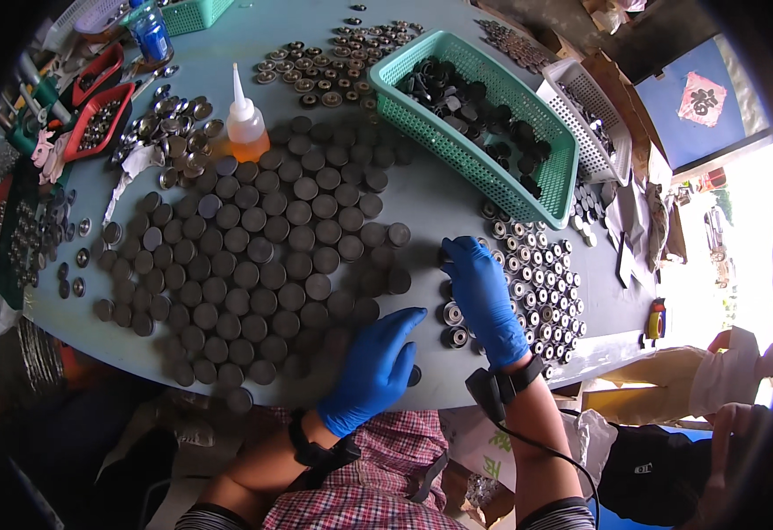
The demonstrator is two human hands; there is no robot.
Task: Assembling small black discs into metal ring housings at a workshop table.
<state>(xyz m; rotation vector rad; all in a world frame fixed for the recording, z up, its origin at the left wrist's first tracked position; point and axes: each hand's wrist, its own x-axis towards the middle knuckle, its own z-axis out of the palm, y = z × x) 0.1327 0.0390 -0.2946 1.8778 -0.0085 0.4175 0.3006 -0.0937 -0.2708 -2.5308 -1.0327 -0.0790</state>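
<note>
L hand [373, 367], well nearside + left of the green basket [457, 146], has fingers straight, thumb apart, nothing seen btwn. R hand [484, 291], just nearside of the basket, has fingertips bunched narrow by a dark piece [443, 257]; can't tell if it's gripped. Dark discs [298, 213] crowd left of basket; ring-centred pieces [546, 314] lie nearside. Discs prob. light, stiff, maybe slippery w/ gloves; best pinched at rim.

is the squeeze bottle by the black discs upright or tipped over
Upright: the squeeze bottle stands with its nozzle up, orange liquid at the bottom.
</note>
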